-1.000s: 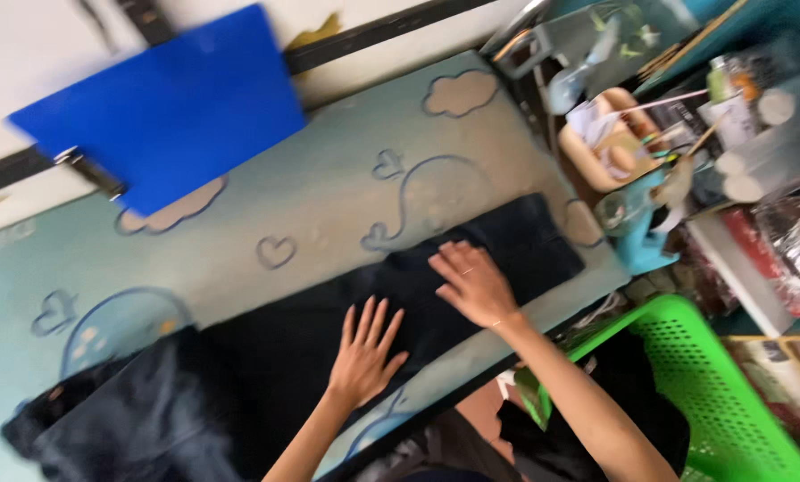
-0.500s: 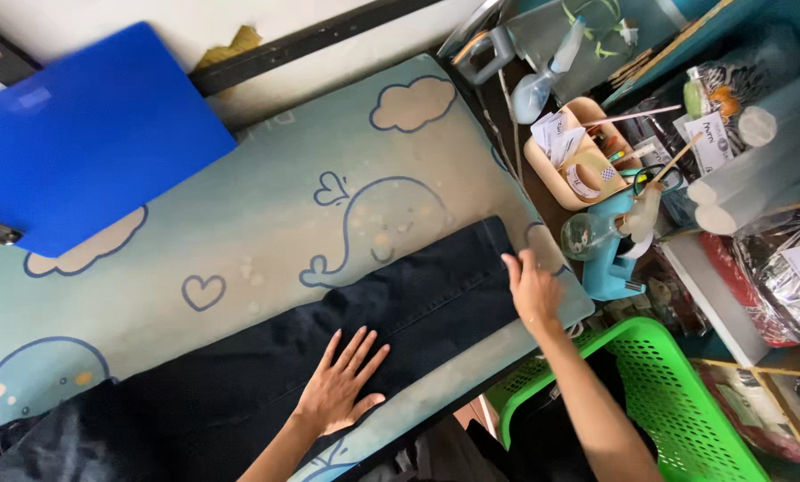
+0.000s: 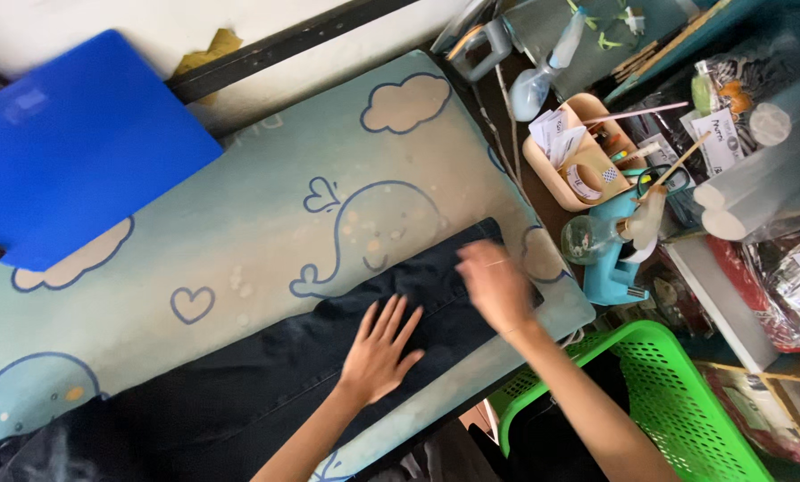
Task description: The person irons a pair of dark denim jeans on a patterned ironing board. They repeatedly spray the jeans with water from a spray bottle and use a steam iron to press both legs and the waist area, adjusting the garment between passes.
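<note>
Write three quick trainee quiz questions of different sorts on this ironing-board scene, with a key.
1. True or false: the left hand lies flat, fingers spread, on the dark garment.
2. Which colour is the basket by the board's end? A red, B green, C white.
3. Fill in: the padded board cover is printed with clouds, hearts and ____.

Key:
1. True.
2. B.
3. Whales; the right hand is blurred over the garment's end.

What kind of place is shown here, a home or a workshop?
Probably a home ironing or sewing corner: a dark garment lies on a padded board with whale print, pressed flat by the left hand and right hand, beside a green laundry basket.
</note>
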